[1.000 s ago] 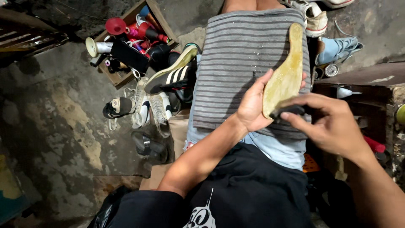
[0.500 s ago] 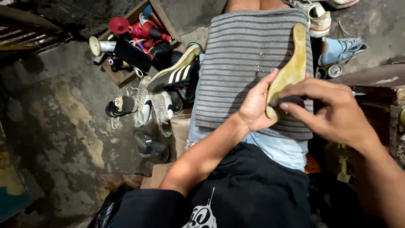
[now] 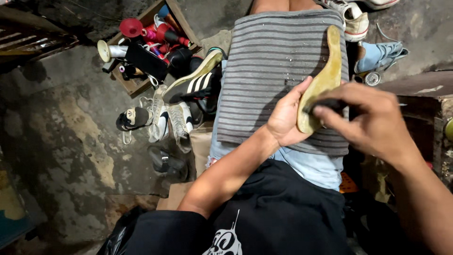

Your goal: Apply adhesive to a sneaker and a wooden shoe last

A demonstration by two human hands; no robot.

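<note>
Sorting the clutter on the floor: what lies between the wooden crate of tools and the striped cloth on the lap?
In the head view, a black shoe with white stripes lies between the wooden crate and the striped cloth.

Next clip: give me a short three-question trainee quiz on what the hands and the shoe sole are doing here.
1. True or false: the left hand grips the yellowish shoe sole from its left edge.
2. What does the right hand press against the sole? A) a small dark tool B) a red funnel C) a white sneaker
3. What lies over the person's lap beneath the sole?

Key
1. True.
2. A; the tool is too hidden to identify.
3. A grey striped cloth.
</note>
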